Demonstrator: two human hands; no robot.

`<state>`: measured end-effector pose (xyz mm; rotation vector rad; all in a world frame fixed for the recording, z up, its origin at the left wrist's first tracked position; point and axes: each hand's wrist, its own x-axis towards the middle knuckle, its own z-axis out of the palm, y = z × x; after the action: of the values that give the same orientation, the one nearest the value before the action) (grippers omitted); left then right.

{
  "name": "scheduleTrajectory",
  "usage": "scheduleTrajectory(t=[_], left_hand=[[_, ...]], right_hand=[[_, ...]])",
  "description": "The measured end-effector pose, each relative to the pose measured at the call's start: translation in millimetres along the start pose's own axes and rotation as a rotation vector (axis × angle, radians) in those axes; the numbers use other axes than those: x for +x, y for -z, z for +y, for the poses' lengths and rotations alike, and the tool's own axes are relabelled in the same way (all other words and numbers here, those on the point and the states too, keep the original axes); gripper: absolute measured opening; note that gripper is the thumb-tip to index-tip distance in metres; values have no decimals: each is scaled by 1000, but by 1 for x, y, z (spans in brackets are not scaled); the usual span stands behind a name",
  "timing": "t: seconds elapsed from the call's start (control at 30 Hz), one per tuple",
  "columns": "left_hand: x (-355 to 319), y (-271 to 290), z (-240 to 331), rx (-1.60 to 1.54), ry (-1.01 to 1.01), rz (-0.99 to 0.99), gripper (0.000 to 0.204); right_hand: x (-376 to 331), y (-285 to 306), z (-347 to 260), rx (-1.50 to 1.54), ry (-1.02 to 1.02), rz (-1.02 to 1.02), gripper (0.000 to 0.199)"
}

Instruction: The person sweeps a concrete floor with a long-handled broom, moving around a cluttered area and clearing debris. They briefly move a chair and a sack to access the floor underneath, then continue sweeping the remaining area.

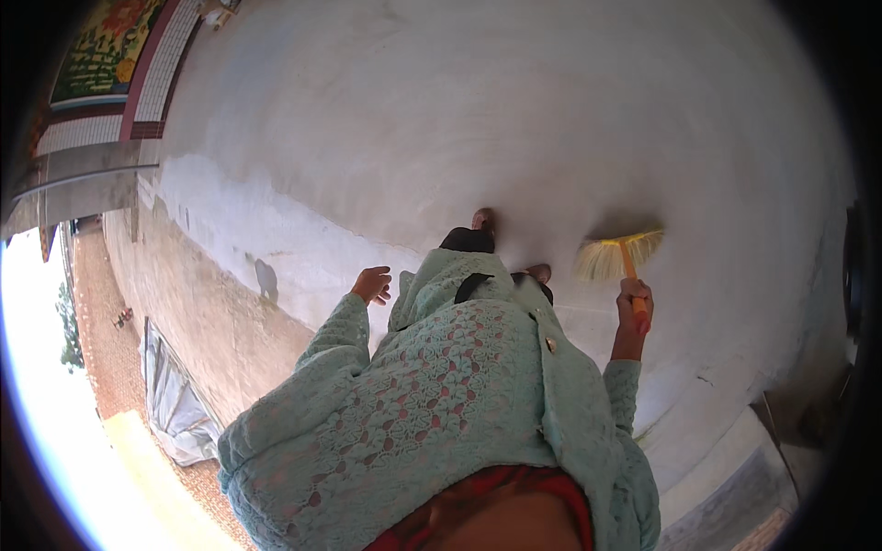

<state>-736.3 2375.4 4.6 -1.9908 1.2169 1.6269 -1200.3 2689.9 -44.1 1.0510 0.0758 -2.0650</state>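
My right hand [636, 303] is wrapped round the orange handle of a short broom [623, 257]. The broom's pale yellow bristles fan out just beyond the hand, against the grey concrete floor [588, 119], with a dark shadow along their far edge. To the left of my body, my left hand [372, 286] hangs free with nothing in it, its fingers loosely bent and apart. Both arms are in pale green lace sleeves. My two brown shoes [483, 219] show between the hands, one ahead of the other.
A lighter patch [230, 197] with a sunlit edge crosses the floor at left. A grey plastic sheet [179, 395] lies by a brick wall [101, 321] at lower left. A colourful tiled panel [106, 46] is at upper left. Dark objects [818, 413] stand at the right rim.
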Motion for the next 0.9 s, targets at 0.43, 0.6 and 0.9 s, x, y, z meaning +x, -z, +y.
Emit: scheduleTrajectory(t=[0.43,0.6,0.9], left_hand=[[37,-17,-75,-469,188,72,40],[44,-10,-52,-531,189,51,40],[3,9,47,-568,-52,212,41]], right_hand=[[51,-165,151,-545,-250,-119,29],[17,-162,200,-740,-490,-21,42],[126,-132,205,-690,-948,307,12]])
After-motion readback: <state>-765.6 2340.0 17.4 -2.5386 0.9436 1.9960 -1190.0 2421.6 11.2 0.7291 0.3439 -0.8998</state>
